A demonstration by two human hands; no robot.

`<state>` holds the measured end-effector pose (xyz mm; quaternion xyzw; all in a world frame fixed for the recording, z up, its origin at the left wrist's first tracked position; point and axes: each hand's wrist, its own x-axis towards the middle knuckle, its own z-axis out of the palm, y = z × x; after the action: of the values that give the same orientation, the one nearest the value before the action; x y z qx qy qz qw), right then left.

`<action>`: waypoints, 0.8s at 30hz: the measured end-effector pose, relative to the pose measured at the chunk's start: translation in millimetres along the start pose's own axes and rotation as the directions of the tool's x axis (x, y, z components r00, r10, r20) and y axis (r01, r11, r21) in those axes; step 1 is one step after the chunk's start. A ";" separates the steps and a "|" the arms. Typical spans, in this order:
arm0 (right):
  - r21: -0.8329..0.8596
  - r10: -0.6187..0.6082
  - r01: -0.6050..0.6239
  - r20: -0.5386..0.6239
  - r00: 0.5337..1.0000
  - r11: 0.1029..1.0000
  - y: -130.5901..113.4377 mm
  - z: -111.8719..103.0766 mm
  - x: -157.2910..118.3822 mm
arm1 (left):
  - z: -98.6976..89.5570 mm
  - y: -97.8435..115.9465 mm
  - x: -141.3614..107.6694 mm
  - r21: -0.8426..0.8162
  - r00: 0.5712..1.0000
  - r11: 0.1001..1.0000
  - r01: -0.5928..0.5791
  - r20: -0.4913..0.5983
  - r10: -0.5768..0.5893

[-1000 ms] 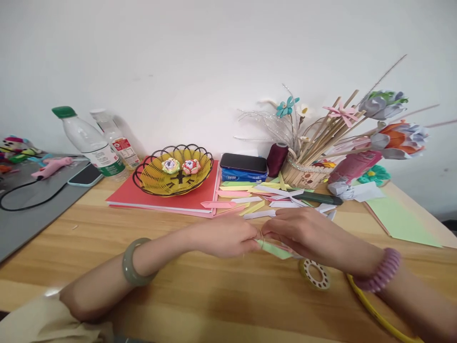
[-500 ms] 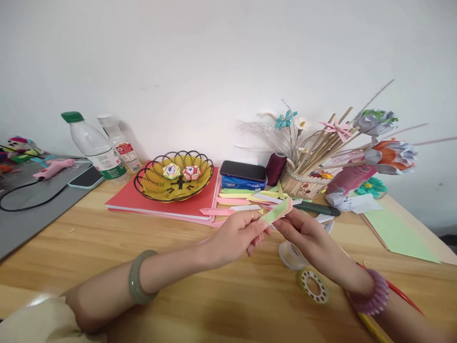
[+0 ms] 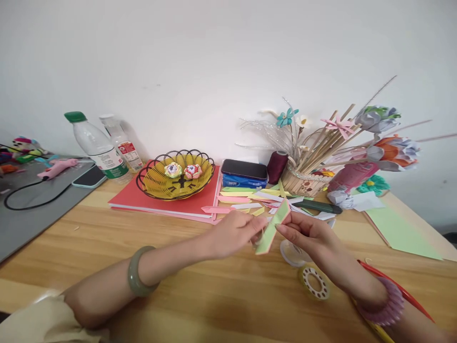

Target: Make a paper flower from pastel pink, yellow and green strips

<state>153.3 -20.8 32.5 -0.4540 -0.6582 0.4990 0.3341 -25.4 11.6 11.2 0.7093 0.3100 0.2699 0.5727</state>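
Near the middle of the frame, the right hand (image 3: 317, 240) pinches a folded paper strip (image 3: 272, 231), green with a pink edge, between thumb and fingers. The strip is tilted, its upper end leaning right, above the bench (image 3: 200, 300). The left hand (image 3: 230, 233) is at the strip's left side, thumb and fingers drawn close together; whether they grip the strip cannot be told.

Just below the right hand, a clear roll (image 3: 292, 255) lies partly hidden, near a dotted tape roll (image 3: 314, 283). Loose paper strips (image 3: 233, 200) in pink, yellow and white are scattered behind the hands, with a dark green tool (image 3: 319, 206) at their right.

Left of centre, a yellow basket (image 3: 153, 183) holds two small paper flowers (image 3: 173, 170) and stands on red paper (image 3: 124, 196). A black phone (image 3: 243, 169) rests on a blue pack (image 3: 244, 181), beside a dark red thread spool (image 3: 277, 166).
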 end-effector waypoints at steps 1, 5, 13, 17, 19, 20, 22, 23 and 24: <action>-0.005 0.021 -0.021 0.005 1.000 1.000 -0.9 -1.6 -1.0 | -4.0 0.3 0.2 -0.078 1.000 0.997 -0.005 -0.003 0.005; -0.030 0.060 -0.058 0.048 0.997 0.998 -1.6 -6.0 -3.3 | -13.3 -0.1 0.3 -0.207 0.988 0.967 -0.148 -0.080 0.134; -0.017 0.033 -0.030 0.188 0.982 0.999 -0.9 -4.3 -4.4 | -11.7 -0.6 -7.9 0.191 0.880 0.862 -0.469 0.020 0.474; -0.006 0.017 -0.015 0.256 0.967 1.000 -6.5 -1.4 -5.5 | -10.8 0.2 -12.6 0.287 0.810 0.770 -0.570 0.039 0.585; -0.010 0.027 -0.025 0.275 0.961 1.000 -8.3 -1.2 -7.2 | -10.0 -0.8 -14.7 0.329 0.813 0.763 -0.557 0.028 0.582; -0.012 0.037 -0.035 0.288 0.957 0.999 -8.5 -1.6 -8.1 | -9.6 -1.7 -15.6 0.352 0.813 0.758 -0.549 0.016 0.582; -0.017 0.054 -0.051 0.317 0.947 0.999 -7.6 -3.0 -9.5 | -8.2 -4.0 -17.0 0.413 0.796 0.726 -0.549 -0.006 0.606; -0.020 0.054 -0.050 0.329 0.943 0.999 -6.8 -3.9 -9.9 | -7.2 -5.1 -17.5 0.445 0.780 0.699 -0.559 -0.003 0.626; -0.027 0.050 -0.043 0.339 0.939 0.999 -6.0 -4.6 -10.0 | -6.0 -5.9 -17.7 0.475 0.763 0.668 -0.572 0.010 0.646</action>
<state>159.5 -29.0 39.6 -0.3798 -0.6998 0.5713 0.1993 -42.3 3.1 6.1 0.8605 0.1529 0.4218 0.2415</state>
